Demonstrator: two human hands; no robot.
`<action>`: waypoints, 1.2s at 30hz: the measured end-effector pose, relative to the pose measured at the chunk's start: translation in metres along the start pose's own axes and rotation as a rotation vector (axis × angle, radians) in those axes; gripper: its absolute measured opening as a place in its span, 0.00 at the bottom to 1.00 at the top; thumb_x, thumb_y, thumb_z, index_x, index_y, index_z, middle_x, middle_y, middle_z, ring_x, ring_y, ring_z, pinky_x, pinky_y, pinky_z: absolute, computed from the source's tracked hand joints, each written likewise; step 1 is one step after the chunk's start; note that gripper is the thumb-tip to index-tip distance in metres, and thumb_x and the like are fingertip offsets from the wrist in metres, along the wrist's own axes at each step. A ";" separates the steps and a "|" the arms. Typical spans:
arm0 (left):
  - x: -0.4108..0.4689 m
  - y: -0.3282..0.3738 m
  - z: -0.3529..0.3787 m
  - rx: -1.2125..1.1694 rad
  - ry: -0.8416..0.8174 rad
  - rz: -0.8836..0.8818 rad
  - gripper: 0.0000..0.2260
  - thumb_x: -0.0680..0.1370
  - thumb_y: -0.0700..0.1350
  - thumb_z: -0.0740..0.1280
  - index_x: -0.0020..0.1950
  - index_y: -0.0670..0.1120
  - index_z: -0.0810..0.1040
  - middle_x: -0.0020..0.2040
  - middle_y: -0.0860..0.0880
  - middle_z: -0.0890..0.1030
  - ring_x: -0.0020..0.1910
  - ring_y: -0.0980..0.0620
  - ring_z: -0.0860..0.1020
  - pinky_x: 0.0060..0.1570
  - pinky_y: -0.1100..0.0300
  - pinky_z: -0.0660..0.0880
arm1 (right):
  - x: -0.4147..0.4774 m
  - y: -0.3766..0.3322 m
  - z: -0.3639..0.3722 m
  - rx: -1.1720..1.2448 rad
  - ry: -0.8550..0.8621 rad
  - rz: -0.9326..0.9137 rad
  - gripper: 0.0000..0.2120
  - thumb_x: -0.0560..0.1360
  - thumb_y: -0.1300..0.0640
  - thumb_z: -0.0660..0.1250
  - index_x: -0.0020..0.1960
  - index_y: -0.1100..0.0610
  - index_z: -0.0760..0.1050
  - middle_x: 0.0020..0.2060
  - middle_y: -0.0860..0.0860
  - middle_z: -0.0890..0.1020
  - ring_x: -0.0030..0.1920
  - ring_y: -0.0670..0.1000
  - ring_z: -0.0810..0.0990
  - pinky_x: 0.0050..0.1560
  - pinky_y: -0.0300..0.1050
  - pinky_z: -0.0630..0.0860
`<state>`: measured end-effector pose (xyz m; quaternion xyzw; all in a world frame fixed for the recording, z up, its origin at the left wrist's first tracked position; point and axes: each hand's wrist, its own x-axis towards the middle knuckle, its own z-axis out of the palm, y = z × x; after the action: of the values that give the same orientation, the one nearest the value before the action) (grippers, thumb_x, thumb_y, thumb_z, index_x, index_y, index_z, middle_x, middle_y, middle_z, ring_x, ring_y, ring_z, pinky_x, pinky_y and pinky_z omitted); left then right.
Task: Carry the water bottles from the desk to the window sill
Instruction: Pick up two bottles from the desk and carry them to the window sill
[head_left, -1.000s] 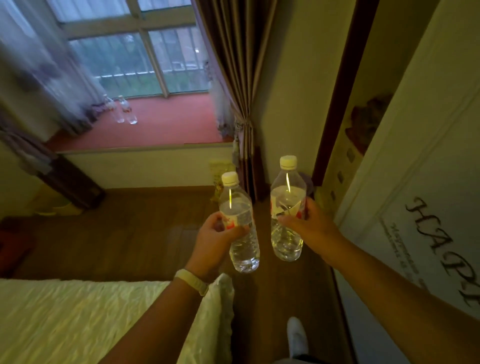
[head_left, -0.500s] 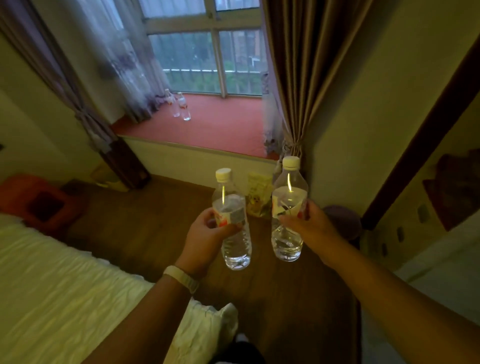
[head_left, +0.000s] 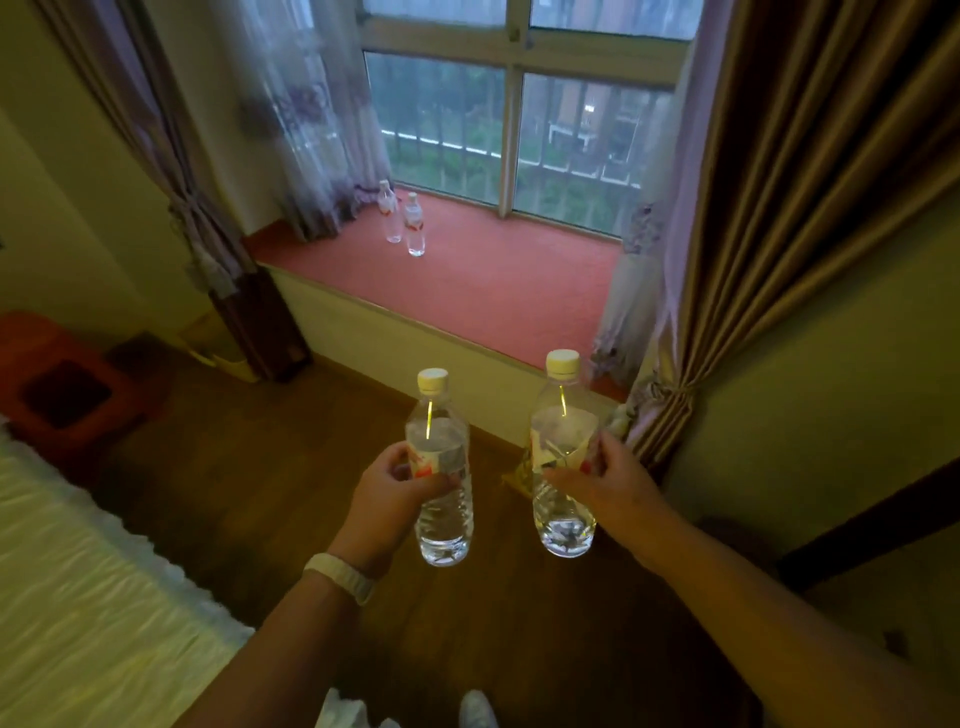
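My left hand (head_left: 384, 501) grips a clear water bottle (head_left: 444, 519) with a pale cap, held upright over the wooden floor. Beside it, my right hand (head_left: 610, 491) holds a second water bottle (head_left: 561, 514) upright, a little higher and nearer the wall. The red window sill (head_left: 493, 286) lies ahead, beyond both bottles. Two more water bottles (head_left: 405, 223) stand on the sill at its far left, near the sheer curtain.
A bed with a pale cover (head_left: 78, 597) fills the lower left. An orange stool (head_left: 67, 384) sits on the floor at the left. Brown curtains (head_left: 779, 208) hang at the right of the window, tied low. Wooden floor (head_left: 249, 467) leads to the sill.
The view has swung right and come closer to the window, so the sill is now larger and straight ahead. Both hands still hold their bottles upright, now slightly farther apart.
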<state>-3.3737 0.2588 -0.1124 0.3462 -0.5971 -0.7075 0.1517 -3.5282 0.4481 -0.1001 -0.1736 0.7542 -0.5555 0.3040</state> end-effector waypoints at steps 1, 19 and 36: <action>0.013 0.008 -0.005 0.000 0.002 0.007 0.17 0.71 0.34 0.74 0.56 0.48 0.79 0.51 0.46 0.84 0.50 0.46 0.83 0.44 0.55 0.77 | 0.014 -0.008 0.004 0.002 0.001 -0.013 0.18 0.71 0.56 0.76 0.57 0.50 0.75 0.49 0.49 0.84 0.48 0.48 0.84 0.46 0.42 0.80; 0.226 0.082 -0.078 -0.026 0.265 0.037 0.19 0.69 0.35 0.77 0.58 0.46 0.79 0.54 0.45 0.84 0.52 0.47 0.83 0.44 0.56 0.77 | 0.284 -0.082 0.098 0.106 -0.241 -0.047 0.31 0.56 0.47 0.81 0.57 0.49 0.76 0.48 0.52 0.85 0.49 0.54 0.85 0.53 0.60 0.81; 0.441 0.182 -0.129 -0.008 0.460 0.119 0.20 0.68 0.37 0.78 0.58 0.49 0.81 0.52 0.50 0.86 0.51 0.52 0.84 0.47 0.57 0.79 | 0.556 -0.164 0.160 0.105 -0.386 -0.024 0.25 0.69 0.61 0.77 0.64 0.56 0.73 0.51 0.53 0.84 0.51 0.52 0.84 0.50 0.49 0.80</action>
<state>-3.6379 -0.1572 -0.0819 0.4619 -0.5633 -0.6023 0.3266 -3.8564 -0.0550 -0.1246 -0.2699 0.6499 -0.5539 0.4449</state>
